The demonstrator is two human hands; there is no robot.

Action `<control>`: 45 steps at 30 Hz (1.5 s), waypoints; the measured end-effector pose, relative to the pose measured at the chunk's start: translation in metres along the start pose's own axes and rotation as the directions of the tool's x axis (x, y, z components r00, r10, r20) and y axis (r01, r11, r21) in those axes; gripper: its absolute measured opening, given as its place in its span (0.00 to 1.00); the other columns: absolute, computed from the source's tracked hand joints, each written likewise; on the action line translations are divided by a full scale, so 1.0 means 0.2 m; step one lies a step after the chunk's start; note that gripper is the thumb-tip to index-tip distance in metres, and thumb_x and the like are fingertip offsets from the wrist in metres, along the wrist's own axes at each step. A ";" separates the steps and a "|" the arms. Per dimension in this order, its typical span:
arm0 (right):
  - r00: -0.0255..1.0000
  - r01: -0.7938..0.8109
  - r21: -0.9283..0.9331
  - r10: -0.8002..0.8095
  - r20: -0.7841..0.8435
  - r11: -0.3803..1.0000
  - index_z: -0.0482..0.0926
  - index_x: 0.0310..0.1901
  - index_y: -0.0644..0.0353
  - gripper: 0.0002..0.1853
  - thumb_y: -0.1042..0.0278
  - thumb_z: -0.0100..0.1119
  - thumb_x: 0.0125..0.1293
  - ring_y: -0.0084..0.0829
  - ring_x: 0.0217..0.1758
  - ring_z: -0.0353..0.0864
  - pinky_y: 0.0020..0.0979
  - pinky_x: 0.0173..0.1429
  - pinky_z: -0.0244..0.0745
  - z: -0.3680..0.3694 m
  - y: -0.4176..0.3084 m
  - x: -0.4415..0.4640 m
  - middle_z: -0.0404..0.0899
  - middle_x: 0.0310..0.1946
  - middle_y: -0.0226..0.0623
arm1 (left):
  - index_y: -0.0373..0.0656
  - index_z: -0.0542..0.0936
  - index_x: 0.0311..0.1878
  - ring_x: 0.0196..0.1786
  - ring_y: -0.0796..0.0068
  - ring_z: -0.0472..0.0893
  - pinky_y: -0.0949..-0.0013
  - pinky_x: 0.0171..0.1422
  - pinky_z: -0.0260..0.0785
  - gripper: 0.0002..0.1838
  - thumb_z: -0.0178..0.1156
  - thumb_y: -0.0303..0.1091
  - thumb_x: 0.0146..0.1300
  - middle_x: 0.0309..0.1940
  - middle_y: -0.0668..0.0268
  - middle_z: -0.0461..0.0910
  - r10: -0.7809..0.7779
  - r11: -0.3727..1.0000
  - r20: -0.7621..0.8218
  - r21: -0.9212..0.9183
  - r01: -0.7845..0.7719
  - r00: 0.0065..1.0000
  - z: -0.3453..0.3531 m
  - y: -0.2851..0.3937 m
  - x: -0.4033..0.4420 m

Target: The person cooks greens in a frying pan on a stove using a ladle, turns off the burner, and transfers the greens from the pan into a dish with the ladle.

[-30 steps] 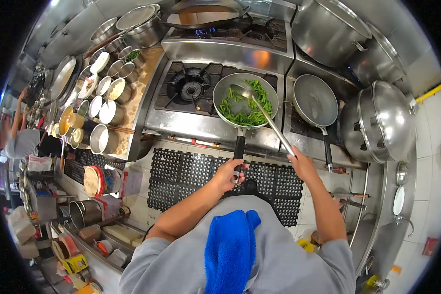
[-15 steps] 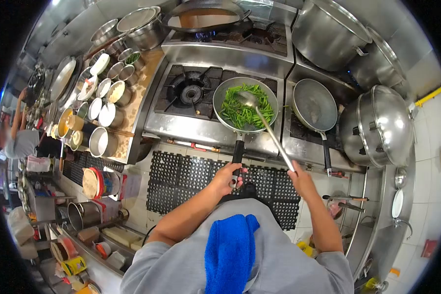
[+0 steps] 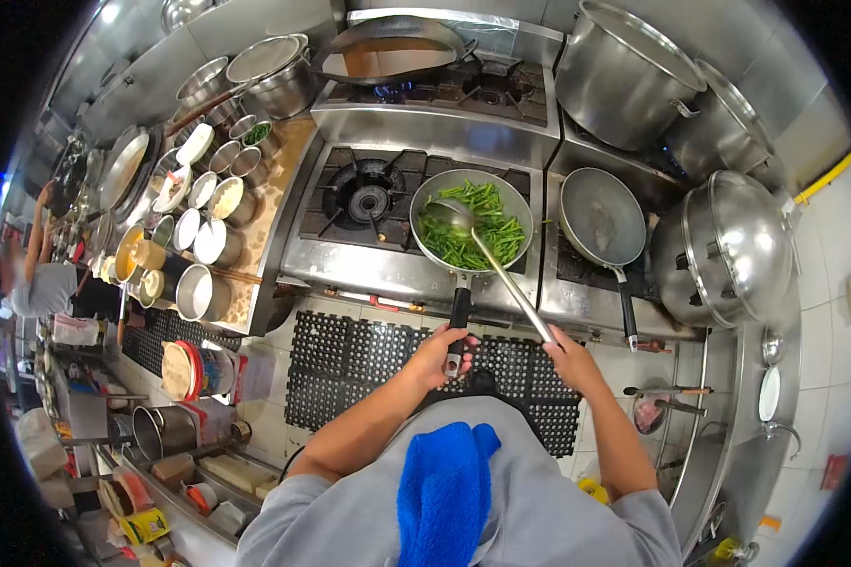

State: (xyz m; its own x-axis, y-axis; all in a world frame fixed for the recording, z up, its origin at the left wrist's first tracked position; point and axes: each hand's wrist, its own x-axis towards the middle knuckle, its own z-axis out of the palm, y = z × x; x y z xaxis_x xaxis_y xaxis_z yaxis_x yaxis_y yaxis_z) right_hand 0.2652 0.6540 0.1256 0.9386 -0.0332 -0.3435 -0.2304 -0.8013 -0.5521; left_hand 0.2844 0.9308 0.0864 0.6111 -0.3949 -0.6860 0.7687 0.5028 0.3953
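Observation:
My left hand [image 3: 441,355] is closed round the black handle of a frying pan [image 3: 424,244] on the stove. Chopped green vegetables [image 3: 485,200], long and thin like beans or stems, fill much of the pan. In my right hand [image 3: 569,359] is the long metal handle of a ladle [image 3: 512,286]. Its bowl rests among the greens at the pan's left side, rounded back up. Part of the greens is hidden under the bowl.
Left of the pan is a bare gas burner [image 3: 367,200]. A second frying pan [image 3: 602,217] sits to the right, beside a large domed steel pot [image 3: 723,248]. Behind is a wok [image 3: 392,55] over a flame. Containers of ingredients crowd the left counter [image 3: 246,300]. A person [image 3: 43,274] stands far left.
The ladle's bowl has moved left and down through the greens, and my right hand has shifted slightly left. The greens now lie more to the pan's right. My left hand keeps its hold.

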 end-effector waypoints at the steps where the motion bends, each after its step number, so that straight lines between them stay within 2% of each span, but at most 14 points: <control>1: 0.995 -0.058 0.055 0.053 0.089 0.997 0.65 0.66 0.48 0.26 0.54 0.52 0.68 0.49 0.59 0.74 0.36 0.61 0.67 -0.10 -0.04 -0.04 0.74 0.56 0.51 | 0.49 0.67 0.46 0.24 0.76 0.74 0.71 0.23 0.71 0.11 0.57 0.37 0.64 0.33 0.65 0.78 0.034 0.999 -0.020 -0.012 -0.034 0.999 0.01 0.00 0.01; 3: 0.994 0.095 0.017 -0.096 0.059 0.995 0.66 0.66 0.48 0.26 0.54 0.51 0.68 0.44 0.57 0.76 0.37 0.60 0.68 -0.21 0.06 -0.04 0.76 0.55 0.47 | 0.48 0.68 0.43 0.23 0.76 0.73 0.72 0.22 0.70 0.11 0.58 0.37 0.63 0.30 0.65 0.77 -0.012 0.998 0.028 -0.061 0.013 1.000 0.00 0.03 0.09; 5: 0.987 0.041 -0.232 -0.003 0.160 0.972 0.61 0.69 0.49 0.29 0.57 0.52 0.68 0.24 0.17 0.69 0.29 0.24 0.69 -0.52 0.00 0.00 0.71 0.19 0.31 | 0.47 0.68 0.36 0.18 0.78 0.70 0.73 0.18 0.65 0.10 0.60 0.37 0.62 0.22 0.67 0.73 -0.033 0.999 0.095 -0.030 0.035 0.995 0.00 0.06 0.13; 7: 0.866 -0.322 0.173 0.216 0.450 0.931 0.60 0.69 0.47 0.28 0.55 0.51 0.69 0.17 0.14 0.61 0.23 0.17 0.61 -0.96 -0.25 -0.01 0.64 0.16 0.27 | 0.44 0.69 0.31 0.16 0.79 0.67 0.74 0.16 0.62 0.08 0.58 0.31 0.60 0.18 0.69 0.69 0.049 0.994 0.065 0.090 -0.055 0.997 0.10 0.12 0.06; 8: 0.829 -0.324 0.104 0.229 0.511 0.940 0.62 0.68 0.45 0.26 0.54 0.49 0.70 0.14 0.12 0.56 0.19 0.14 0.52 -1.13 -0.37 -0.02 0.60 0.14 0.22 | 0.43 0.69 0.29 0.16 0.80 0.67 0.75 0.16 0.62 0.07 0.57 0.29 0.59 0.18 0.69 0.68 0.055 0.989 0.043 0.136 -0.061 0.998 0.15 0.16 0.02; 13: 0.810 -0.172 -0.248 0.280 0.515 0.953 0.66 0.66 0.47 0.26 0.51 0.51 0.69 0.20 0.15 0.66 0.26 0.20 0.65 -1.21 -0.43 0.16 0.70 0.18 0.32 | 0.42 0.68 0.25 0.16 0.80 0.66 0.74 0.17 0.63 0.08 0.56 0.28 0.58 0.16 0.69 0.67 -0.041 0.982 0.022 0.183 0.036 0.999 0.28 0.40 0.03; 15: 0.935 0.351 -0.299 -0.314 0.165 0.887 0.66 0.66 0.49 0.27 0.50 0.51 0.69 0.33 0.24 0.77 0.35 0.33 0.74 -0.94 -0.23 0.19 0.79 0.27 0.44 | 0.43 0.68 0.22 0.15 0.79 0.66 0.73 0.18 0.63 0.10 0.55 0.30 0.58 0.15 0.69 0.68 0.080 0.952 -0.005 0.298 -0.075 0.997 0.29 0.38 0.07; 18: 0.991 0.111 -0.403 -0.131 -0.023 0.909 0.67 0.65 0.41 0.26 0.49 0.52 0.66 0.51 0.47 0.79 0.44 0.50 0.72 -0.64 -0.31 0.00 0.80 0.42 0.53 | 0.43 0.68 0.19 0.14 0.77 0.67 0.70 0.16 0.62 0.10 0.56 0.29 0.54 0.13 0.67 0.68 0.191 0.885 0.079 0.418 -0.207 0.978 0.17 0.10 0.04; 24: 0.983 0.016 -0.347 0.050 0.179 0.938 0.75 0.58 0.45 0.22 0.52 0.57 0.63 0.49 0.46 0.80 0.43 0.50 0.73 -1.09 -0.38 -0.20 0.81 0.41 0.49 | 0.41 0.69 0.20 0.13 0.74 0.68 0.69 0.17 0.63 0.10 0.55 0.30 0.55 0.11 0.66 0.66 0.020 0.939 0.030 0.343 -0.029 0.999 0.17 0.26 -0.15; 26: 0.972 0.235 -0.457 -0.194 0.135 0.858 0.77 0.56 0.45 0.20 0.53 0.57 0.63 0.49 0.42 0.81 0.43 0.48 0.74 -1.14 -0.35 -0.18 0.82 0.38 0.46 | 0.42 0.69 0.20 0.13 0.74 0.68 0.69 0.17 0.64 0.11 0.55 0.30 0.55 0.12 0.66 0.67 0.059 0.938 0.051 0.339 -0.073 0.997 0.20 0.34 -0.09; 30: 0.988 -0.035 -0.573 -0.059 -0.146 0.819 0.76 0.57 0.42 0.20 0.52 0.57 0.63 0.51 0.39 0.81 0.43 0.47 0.74 -0.76 -0.33 -0.10 0.82 0.37 0.46 | 0.42 0.69 0.20 0.12 0.75 0.68 0.68 0.15 0.62 0.10 0.55 0.29 0.54 0.12 0.66 0.68 0.223 0.869 0.057 0.442 -0.225 0.973 0.12 0.21 0.01; 36: 0.986 0.136 -0.408 -0.165 -0.036 0.903 0.73 0.60 0.40 0.22 0.52 0.56 0.64 0.49 0.36 0.80 0.44 0.41 0.73 -0.85 -0.19 -0.27 0.82 0.33 0.45 | 0.44 0.66 0.15 0.12 0.76 0.66 0.72 0.15 0.61 0.14 0.55 0.30 0.54 0.11 0.67 0.65 0.099 0.907 0.050 0.406 -0.111 0.994 0.06 0.10 -0.20; 42: 0.979 0.146 -0.588 -0.202 -0.030 0.796 0.70 0.63 0.43 0.26 0.53 0.58 0.63 0.50 0.35 0.80 0.46 0.40 0.74 -0.71 -0.27 -0.16 0.82 0.33 0.45 | 0.44 0.68 0.18 0.11 0.76 0.67 0.71 0.15 0.61 0.12 0.54 0.31 0.55 0.11 0.67 0.66 0.104 0.950 -0.007 0.298 -0.097 0.995 0.19 0.30 -0.10; 45: 0.961 0.108 -0.512 -0.220 -0.165 0.852 0.68 0.64 0.39 0.26 0.52 0.58 0.63 0.51 0.34 0.80 0.45 0.39 0.74 -0.52 -0.14 -0.14 0.81 0.31 0.48 | 0.43 0.69 0.19 0.12 0.74 0.69 0.70 0.15 0.61 0.11 0.53 0.31 0.56 0.11 0.66 0.68 0.271 0.835 0.106 0.469 -0.288 0.957 0.08 0.02 -0.17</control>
State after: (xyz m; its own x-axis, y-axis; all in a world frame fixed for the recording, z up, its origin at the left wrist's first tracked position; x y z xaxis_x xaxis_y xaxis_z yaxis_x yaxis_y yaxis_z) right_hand 0.2728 0.6147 0.2294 0.9954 0.0464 -0.0835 0.0363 -0.9923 -0.1185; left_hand 0.2700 0.9338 0.1208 0.8128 -0.3236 -0.4844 0.5541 0.1732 0.8142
